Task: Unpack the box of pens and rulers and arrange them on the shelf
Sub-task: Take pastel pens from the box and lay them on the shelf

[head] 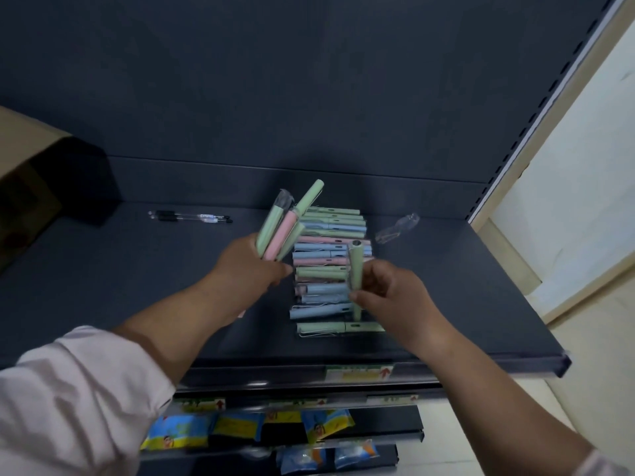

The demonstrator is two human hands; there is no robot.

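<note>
On the middle of the shelf (446, 304), head view, pastel pens (330, 249) lie side by side. The left hand (247, 266) grips a bundle of green and pink pens (280, 231) above them; the right hand (395, 290) pinches one green pen (355, 266) upright. A cardboard box (24, 187) sits at the left edge, two clear pens (190, 217) near the back.

Pale pink sleeves (79, 389) are rolled above bare forearms.
</note>
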